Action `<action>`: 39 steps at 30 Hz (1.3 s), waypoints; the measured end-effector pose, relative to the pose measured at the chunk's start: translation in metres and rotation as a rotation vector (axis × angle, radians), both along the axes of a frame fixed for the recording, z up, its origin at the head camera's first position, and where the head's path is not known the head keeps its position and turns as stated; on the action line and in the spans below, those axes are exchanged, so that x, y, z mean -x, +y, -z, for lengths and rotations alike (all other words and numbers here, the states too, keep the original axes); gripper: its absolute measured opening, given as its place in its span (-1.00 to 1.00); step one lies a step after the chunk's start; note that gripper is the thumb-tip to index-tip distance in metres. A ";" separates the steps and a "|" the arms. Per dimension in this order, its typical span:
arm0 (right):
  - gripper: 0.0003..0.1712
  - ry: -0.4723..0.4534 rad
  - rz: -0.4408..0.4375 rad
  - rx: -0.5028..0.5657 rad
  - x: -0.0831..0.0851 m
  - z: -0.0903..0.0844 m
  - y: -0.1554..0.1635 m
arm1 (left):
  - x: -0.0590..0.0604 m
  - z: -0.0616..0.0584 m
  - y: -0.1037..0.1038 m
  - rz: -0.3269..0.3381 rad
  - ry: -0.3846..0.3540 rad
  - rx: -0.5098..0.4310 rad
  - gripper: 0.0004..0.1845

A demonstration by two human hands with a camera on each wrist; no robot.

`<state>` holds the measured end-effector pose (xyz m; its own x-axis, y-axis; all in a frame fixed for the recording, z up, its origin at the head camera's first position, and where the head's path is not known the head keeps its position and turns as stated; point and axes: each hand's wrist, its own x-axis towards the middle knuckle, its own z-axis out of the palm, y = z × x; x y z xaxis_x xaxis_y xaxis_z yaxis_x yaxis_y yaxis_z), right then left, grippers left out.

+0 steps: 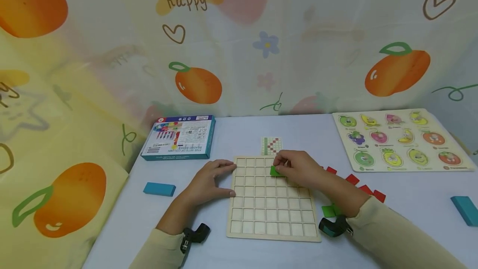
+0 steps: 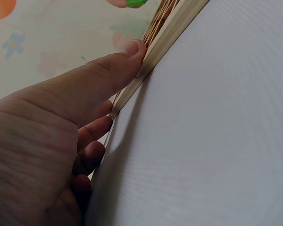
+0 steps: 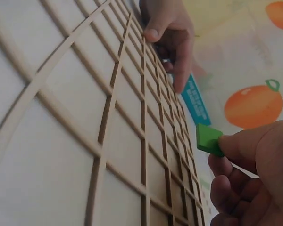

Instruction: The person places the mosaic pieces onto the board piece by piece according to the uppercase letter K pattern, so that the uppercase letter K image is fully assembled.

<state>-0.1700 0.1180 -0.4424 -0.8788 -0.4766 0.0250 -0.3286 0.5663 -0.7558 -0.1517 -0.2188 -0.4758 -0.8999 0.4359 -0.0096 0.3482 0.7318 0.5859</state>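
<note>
A wooden grid board (image 1: 261,216) lies flat on the white table in the head view. My right hand (image 1: 298,169) pinches a small green square tile (image 3: 208,140) between thumb and forefinger, close over the board's far rows. At the board's left side, my left hand (image 1: 205,184) rests with thumb and fingers spread along the edge. In the left wrist view, the thumb (image 2: 101,77) presses the wooden rim. Beyond the board lies a small card (image 1: 271,146) printed with red and green squares.
Loose red tiles (image 1: 352,179) and green tiles (image 1: 328,211) lie right of the board, partly under my right forearm. Blue blocks lie at left (image 1: 159,189) and right (image 1: 464,211). A box (image 1: 175,138) and a fruit picture board (image 1: 378,162) stand toward the back.
</note>
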 end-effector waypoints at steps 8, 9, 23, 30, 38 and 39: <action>-0.96 -0.044 -0.031 0.042 0.009 -0.006 -0.021 | 0.001 -0.001 0.001 -0.001 0.007 -0.011 -0.11; -0.96 -0.050 -0.031 0.043 0.010 -0.006 -0.023 | 0.001 -0.001 0.001 0.000 0.004 -0.014 -0.11; -0.93 -0.061 -0.065 0.047 0.031 -0.002 -0.049 | -0.001 -0.002 0.001 -0.006 0.006 -0.017 -0.15; -0.93 -0.040 -0.062 0.016 0.040 -0.002 -0.057 | -0.001 -0.002 0.000 0.018 0.013 -0.024 -0.16; -0.93 -0.030 -0.023 -0.042 0.040 0.000 -0.067 | -0.003 -0.006 -0.001 0.022 0.030 0.021 -0.16; -0.93 -0.027 -0.019 -0.050 0.040 0.000 -0.068 | -0.003 -0.007 -0.001 0.023 0.036 0.026 -0.16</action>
